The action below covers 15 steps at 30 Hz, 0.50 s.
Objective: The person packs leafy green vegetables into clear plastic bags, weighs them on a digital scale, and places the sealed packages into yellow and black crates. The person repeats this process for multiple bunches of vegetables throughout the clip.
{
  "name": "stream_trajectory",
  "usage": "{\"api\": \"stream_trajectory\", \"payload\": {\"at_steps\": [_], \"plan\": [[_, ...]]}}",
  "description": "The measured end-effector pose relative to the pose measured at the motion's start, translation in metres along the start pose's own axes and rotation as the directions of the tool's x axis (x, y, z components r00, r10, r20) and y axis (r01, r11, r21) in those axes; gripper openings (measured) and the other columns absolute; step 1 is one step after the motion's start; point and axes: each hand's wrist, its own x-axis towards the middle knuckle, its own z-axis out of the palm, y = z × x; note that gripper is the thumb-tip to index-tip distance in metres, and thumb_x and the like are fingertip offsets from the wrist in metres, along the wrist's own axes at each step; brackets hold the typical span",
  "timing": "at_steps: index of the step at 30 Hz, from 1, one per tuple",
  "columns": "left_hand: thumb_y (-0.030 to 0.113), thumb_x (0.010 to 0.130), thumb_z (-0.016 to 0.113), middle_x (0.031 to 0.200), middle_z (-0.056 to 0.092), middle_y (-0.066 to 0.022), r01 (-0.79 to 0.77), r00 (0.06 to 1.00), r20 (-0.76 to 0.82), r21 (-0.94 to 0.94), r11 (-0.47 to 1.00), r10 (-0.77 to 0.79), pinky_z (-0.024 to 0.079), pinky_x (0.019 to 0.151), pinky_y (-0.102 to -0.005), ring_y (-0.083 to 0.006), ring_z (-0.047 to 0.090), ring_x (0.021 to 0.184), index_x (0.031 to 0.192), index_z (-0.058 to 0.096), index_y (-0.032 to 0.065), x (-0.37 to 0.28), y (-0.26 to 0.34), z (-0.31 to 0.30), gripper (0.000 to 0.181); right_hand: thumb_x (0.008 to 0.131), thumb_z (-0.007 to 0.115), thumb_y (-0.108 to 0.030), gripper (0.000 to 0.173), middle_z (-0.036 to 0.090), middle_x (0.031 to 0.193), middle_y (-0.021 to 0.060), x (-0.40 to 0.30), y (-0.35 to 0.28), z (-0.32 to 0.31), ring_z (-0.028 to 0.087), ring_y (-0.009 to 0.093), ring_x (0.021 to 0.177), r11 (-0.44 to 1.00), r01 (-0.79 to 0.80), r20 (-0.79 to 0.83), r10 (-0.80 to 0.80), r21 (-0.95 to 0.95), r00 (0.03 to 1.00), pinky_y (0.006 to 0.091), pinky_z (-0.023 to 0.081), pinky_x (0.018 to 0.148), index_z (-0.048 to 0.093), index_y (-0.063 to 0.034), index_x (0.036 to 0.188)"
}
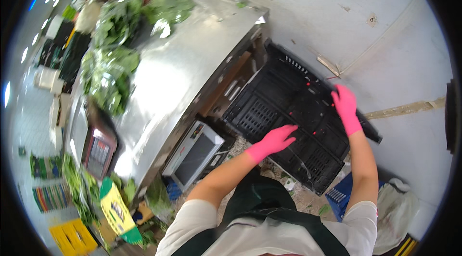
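Observation:
Both of my hands wear pink gloves. Before me, beside a steel table, is a black plastic folding crate (285, 111) with slotted panels. My left hand (275, 142) is over its near side, the fingers apart and holding nothing that I can see. Toward the far right, my right hand (345, 107) is at the crate's raised far edge, with the fingertips bent over the rim; whether they grip it is unclear. Small red parts show on the crate's black surface.
The steel table (202, 39) carries bagged leafy greens (119, 21) and a scale (99, 153). Below its edge stands a grey device with a dark panel (195, 155). A blue crate (337, 196) and a whitish sack (395, 212) are at the right, near the wall (361, 14).

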Motion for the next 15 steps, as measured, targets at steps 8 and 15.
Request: {"api": "stream_trajectory", "payload": {"at_steps": [8,15], "plan": [[0.054,0.081,0.049,0.080,0.066,-0.0102,-0.048,0.726,0.678,0.210,0.976,-0.111,0.046,0.071,-0.0427,-0.0319,0.060,0.080,0.074,0.067,0.0082,0.103,-0.024,-0.008,0.049,0.071,0.057,0.002,0.029,0.056,0.108,0.0138,0.009,-0.017,-0.012,0.050,0.034,0.102,0.986,0.155,-0.229,-0.165,-0.059,0.959,0.0461,0.037,0.090,0.059,-0.0061,0.099],[0.038,0.085,0.053,0.084,0.066,-0.0089,-0.237,0.378,0.922,0.004,0.972,0.088,0.049,0.075,-0.0390,-0.0255,0.063,0.076,0.086,0.067,0.0046,0.030,-0.046,-0.008,0.036,0.070,0.067,-0.026,0.015,0.058,0.081,0.0044,-0.143,-0.048,0.063,0.055,0.026,0.088,0.925,0.209,0.440,-0.339,0.318,0.832,0.0452,0.029,0.103,0.063,-0.0113,0.073]]}}
